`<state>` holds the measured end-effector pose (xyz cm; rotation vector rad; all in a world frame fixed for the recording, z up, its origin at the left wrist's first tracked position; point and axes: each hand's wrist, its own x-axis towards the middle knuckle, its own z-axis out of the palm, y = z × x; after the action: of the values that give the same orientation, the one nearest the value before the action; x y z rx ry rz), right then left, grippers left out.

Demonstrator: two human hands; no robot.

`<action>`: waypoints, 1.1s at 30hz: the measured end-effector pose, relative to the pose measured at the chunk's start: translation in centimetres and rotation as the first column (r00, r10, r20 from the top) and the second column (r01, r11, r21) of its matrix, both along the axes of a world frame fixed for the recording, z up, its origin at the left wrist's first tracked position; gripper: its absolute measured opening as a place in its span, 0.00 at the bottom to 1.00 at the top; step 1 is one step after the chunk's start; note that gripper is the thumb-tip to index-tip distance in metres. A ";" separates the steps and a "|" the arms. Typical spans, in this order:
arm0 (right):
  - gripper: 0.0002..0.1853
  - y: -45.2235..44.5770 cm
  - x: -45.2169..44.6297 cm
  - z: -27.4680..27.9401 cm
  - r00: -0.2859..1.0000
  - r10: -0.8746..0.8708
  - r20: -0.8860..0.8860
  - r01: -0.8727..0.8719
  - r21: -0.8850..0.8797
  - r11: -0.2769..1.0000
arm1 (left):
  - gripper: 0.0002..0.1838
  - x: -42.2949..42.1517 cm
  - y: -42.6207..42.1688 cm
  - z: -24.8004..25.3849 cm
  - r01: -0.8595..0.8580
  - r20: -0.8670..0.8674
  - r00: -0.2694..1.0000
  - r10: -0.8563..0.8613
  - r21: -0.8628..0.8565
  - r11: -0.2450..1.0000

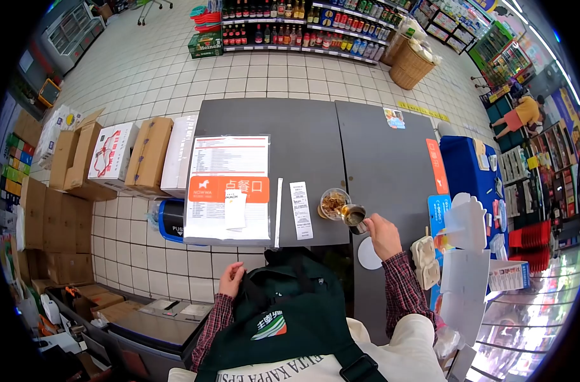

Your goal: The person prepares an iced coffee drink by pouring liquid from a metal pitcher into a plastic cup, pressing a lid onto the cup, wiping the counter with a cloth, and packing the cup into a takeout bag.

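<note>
tiled shop floor [143, 89] surrounds a grey worktop [303, 140], with drink shelves [309, 32] well beyond a clear cup [330, 202], which stands near the middle of that worktop with brown contents inside. far left of the cup, cardboard boxes [148, 156] stand in a row beside the worktop. next, nearer the cup but well apart from it, comes a printed sheet [229, 156] bearing an orange panel [229, 189] and small white slips [235, 219]. left of the cup and nearer the body, the left hand [231, 279] hangs just off the worktop edge, fingers loosely curled, with nothing seen in its grasp. a long receipt [300, 213] lies just left of the cup. at the cup's right side, a small metal jug [353, 217] tilts towards its rim; whether they touch, i cannot tell. the right hand [383, 237] is closed around the jug's handle side. right of the cup and nearer the body lies a white disc [369, 254], then, farther right, a moulded carrier [425, 262].
</note>
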<state>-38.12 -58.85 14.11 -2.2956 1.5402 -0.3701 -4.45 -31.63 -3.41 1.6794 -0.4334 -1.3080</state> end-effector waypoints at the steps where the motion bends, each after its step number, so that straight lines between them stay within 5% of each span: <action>1: 0.14 0.1 0.1 0.1 1.000 -0.003 -0.001 0.003 -0.001 1.000 | 0.15 0.0 -0.1 -0.1 0.003 -0.002 1.000 -0.003 -0.021 1.000; 33: 0.17 -3.6 2.3 0.9 0.924 0.168 -0.344 -0.205 -0.074 0.976 | 0.16 -2.1 0.9 0.4 -0.061 0.054 0.997 0.062 -0.018 0.998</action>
<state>-35.84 -62.43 14.99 -2.6750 1.4581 -0.0088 -6.52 -30.77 -3.04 1.7047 -0.4204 -1.2131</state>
